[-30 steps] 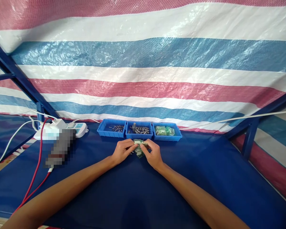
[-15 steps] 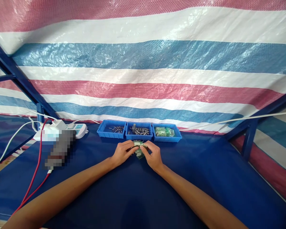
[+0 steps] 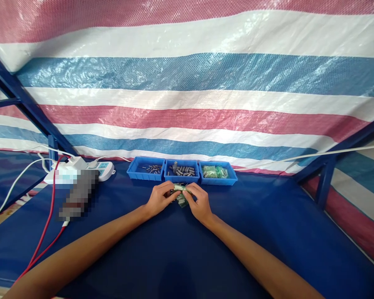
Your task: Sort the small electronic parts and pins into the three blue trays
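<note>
Fingertips and thumbs, in the head view that is my only feed, pinch from both sides: the left hand [image 3: 157,200] and the right hand [image 3: 202,203] meet at a small green-and-pale bundle [image 3: 182,201]. It sits between them, just in front of the middle bin [image 3: 182,180], over the blue table [image 3: 187,241]; whether it touches the surface I cannot tell from here. Both thumbs lie on the near side, and the other fingers curl behind, where I can't make out their exact hold.

To handle it well, I'd judge that light, even thumb pressure matters most, since the green layer looks thin and could crease or slip. I would steady the bundle with one hand and leave fine adjustments to the other, turning it toward the camera, because the fingers cover much of it. Knuckles should clear the bin wall. The left bin [image 3: 145,176] holds slim metal pins, the middle one grey cylinders, and the right bin [image 3: 218,181] green-wrapped pieces.

As for writing, I can read none. The white power strip [image 3: 109,172] carries marks too small for me, and the dark object [image 3: 81,191] before it is pixelated. I find no brand on the striped sheet [image 3: 187,70] either.
</note>
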`<state>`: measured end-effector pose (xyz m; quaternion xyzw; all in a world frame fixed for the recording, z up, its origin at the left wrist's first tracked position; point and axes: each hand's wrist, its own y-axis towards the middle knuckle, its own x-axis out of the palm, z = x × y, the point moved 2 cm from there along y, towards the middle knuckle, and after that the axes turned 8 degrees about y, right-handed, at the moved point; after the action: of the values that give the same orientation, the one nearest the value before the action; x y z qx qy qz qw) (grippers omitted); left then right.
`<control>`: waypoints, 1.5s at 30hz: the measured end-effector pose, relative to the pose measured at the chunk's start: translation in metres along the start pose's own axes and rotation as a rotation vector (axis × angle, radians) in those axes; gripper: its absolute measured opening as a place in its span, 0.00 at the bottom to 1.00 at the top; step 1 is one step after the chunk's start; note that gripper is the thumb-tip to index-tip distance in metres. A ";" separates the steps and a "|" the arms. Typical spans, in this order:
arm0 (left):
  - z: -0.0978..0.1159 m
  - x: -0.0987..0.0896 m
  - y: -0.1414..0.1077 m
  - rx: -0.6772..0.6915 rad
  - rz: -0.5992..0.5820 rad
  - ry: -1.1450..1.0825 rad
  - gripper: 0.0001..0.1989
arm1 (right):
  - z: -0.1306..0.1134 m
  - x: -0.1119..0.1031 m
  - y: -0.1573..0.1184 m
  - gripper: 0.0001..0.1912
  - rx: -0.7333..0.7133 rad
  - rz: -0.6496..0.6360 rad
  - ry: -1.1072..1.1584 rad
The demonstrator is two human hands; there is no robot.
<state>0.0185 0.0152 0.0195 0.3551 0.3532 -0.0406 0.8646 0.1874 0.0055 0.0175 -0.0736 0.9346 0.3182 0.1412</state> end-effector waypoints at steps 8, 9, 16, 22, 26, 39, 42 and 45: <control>0.000 -0.001 -0.002 0.010 0.053 -0.014 0.13 | 0.002 0.003 0.000 0.10 0.037 -0.017 -0.036; 0.000 -0.001 -0.002 0.006 0.051 -0.012 0.12 | 0.002 0.003 0.000 0.09 0.034 -0.021 -0.031; 0.003 -0.004 -0.002 -0.013 -0.005 -0.031 0.07 | 0.000 0.004 -0.002 0.10 -0.013 -0.057 -0.042; 0.004 -0.004 -0.002 0.009 0.006 0.000 0.10 | 0.000 0.003 -0.002 0.08 -0.027 -0.041 -0.039; 0.001 -0.003 -0.003 0.028 0.010 -0.006 0.15 | 0.000 0.003 -0.002 0.10 -0.028 -0.019 -0.066; 0.001 0.000 -0.004 0.003 -0.025 -0.013 0.11 | 0.001 0.002 -0.001 0.13 -0.001 0.016 -0.076; 0.000 0.000 -0.004 -0.029 -0.036 -0.036 0.13 | 0.001 0.001 -0.002 0.13 -0.006 0.010 -0.064; -0.002 0.000 -0.004 -0.048 -0.015 -0.046 0.12 | 0.000 0.000 -0.002 0.12 -0.001 0.010 -0.053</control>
<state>0.0163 0.0134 0.0163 0.3306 0.3366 -0.0469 0.8805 0.1878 0.0036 0.0164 -0.0604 0.9307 0.3212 0.1644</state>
